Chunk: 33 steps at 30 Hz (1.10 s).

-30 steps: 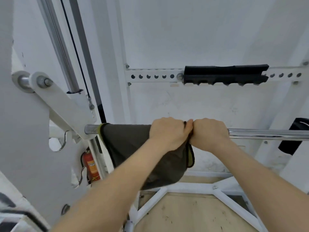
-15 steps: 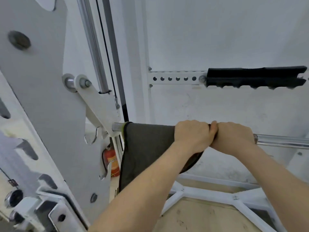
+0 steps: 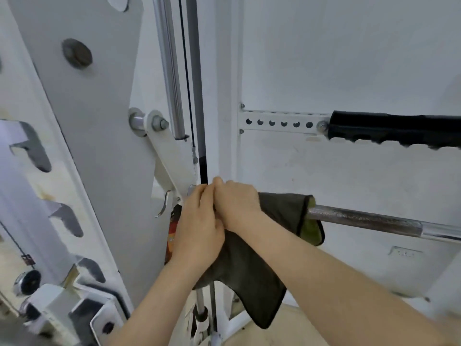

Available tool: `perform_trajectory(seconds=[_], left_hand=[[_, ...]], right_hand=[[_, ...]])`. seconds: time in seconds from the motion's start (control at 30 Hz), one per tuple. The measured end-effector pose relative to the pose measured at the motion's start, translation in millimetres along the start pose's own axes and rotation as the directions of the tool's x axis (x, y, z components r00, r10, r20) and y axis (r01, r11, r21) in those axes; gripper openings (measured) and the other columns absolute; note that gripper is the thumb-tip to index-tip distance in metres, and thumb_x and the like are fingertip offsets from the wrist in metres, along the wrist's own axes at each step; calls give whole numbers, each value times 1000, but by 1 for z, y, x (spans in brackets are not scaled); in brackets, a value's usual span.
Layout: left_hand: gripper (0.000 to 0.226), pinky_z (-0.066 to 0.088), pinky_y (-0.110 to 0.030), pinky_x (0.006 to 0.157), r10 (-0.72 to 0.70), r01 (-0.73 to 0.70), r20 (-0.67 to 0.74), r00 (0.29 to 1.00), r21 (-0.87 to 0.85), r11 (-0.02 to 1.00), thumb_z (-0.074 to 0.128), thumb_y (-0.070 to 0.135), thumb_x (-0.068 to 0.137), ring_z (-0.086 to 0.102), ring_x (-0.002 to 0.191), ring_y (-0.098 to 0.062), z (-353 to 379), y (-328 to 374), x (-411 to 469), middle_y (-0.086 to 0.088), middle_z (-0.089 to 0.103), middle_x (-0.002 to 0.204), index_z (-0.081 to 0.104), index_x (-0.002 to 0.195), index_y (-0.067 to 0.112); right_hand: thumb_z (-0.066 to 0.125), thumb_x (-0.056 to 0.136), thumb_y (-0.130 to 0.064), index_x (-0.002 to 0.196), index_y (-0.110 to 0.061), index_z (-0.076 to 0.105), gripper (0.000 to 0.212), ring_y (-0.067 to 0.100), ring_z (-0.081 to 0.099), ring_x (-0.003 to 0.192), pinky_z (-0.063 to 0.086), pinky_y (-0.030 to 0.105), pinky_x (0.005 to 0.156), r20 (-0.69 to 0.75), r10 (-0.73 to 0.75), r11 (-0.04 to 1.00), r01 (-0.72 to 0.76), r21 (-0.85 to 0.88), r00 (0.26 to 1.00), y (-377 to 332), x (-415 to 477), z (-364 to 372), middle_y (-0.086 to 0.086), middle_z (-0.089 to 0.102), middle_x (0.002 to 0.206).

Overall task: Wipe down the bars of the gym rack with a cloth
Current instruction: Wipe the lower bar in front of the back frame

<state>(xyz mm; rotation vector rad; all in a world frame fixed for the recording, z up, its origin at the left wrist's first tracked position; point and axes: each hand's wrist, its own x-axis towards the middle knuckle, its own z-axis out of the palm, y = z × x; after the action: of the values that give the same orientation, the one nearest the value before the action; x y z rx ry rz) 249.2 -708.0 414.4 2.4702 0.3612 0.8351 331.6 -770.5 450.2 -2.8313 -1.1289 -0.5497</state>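
The dark cloth (image 3: pixel 282 213) is wrapped over the horizontal steel bar (image 3: pixel 361 219) at its left end, its loose tail hanging below. Both hands are closed around the cloth-covered bar, the left hand (image 3: pixel 199 221) and right hand (image 3: pixel 237 203) pressed together. They sit right against the white bracket (image 3: pixel 169 156) and its metal hook (image 3: pixel 164 203), so a further push left could likely jam knuckles there. The dangling tail might also snag on the upright rod (image 3: pixel 199 298) below.
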Motion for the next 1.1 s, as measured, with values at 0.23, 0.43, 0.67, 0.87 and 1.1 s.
perform_trajectory(seconds=[0.23, 0.43, 0.67, 0.87, 1.1], left_hand=[[55, 45, -43, 100, -7, 10, -45, 999, 70, 998, 49, 12, 88, 43, 124, -23, 6, -3, -1, -5, 45, 139, 40, 142, 13], [36, 45, -35, 91, 271, -271, -3, 963, -4, 963, 37, 29, 99, 45, 111, -16, 34, 56, 11, 3, 59, 115, 67, 116, 19], [43, 47, -33, 87, 465, -457, 117, 877, -92, 885, 32, 38, 96, 48, 110, -13, 64, 82, 13, 8, 61, 113, 64, 122, 26], [23, 38, -26, 83, 338, -331, 53, 940, -108, 937, 55, 11, 90, 51, 106, -17, 54, 73, 21, 7, 60, 112, 69, 106, 19], [31, 43, -43, 97, 481, -483, 154, 863, -27, 875, 53, 28, 93, 51, 104, -20, 69, 96, 1, 4, 62, 112, 59, 124, 27]], right_hand=[[48, 96, -20, 105, -11, 50, 13, 19, 47, 65, 33, 33, 59, -40, -85, 996, 87, 35, 996, 4, 9, -1, 2, 61, 86], [51, 86, -61, 88, -25, 38, 38, 21, 53, 69, 30, 33, 62, -18, 106, 989, -107, -105, 994, 117, -80, -16, -6, 54, 80], [55, 81, -58, 81, -28, 47, 31, 20, 61, 76, 36, 31, 64, 125, 306, 947, -288, -143, 944, 177, -115, -31, -6, 55, 76], [48, 85, -30, 100, -21, 56, 19, 28, 59, 72, 29, 34, 66, -71, 96, 993, -101, -65, 993, 120, -71, -9, -2, 61, 78], [54, 81, -50, 85, -25, 42, 28, 20, 52, 66, 30, 31, 65, 5, 306, 929, -298, -217, 952, 224, -151, -32, -10, 48, 71]])
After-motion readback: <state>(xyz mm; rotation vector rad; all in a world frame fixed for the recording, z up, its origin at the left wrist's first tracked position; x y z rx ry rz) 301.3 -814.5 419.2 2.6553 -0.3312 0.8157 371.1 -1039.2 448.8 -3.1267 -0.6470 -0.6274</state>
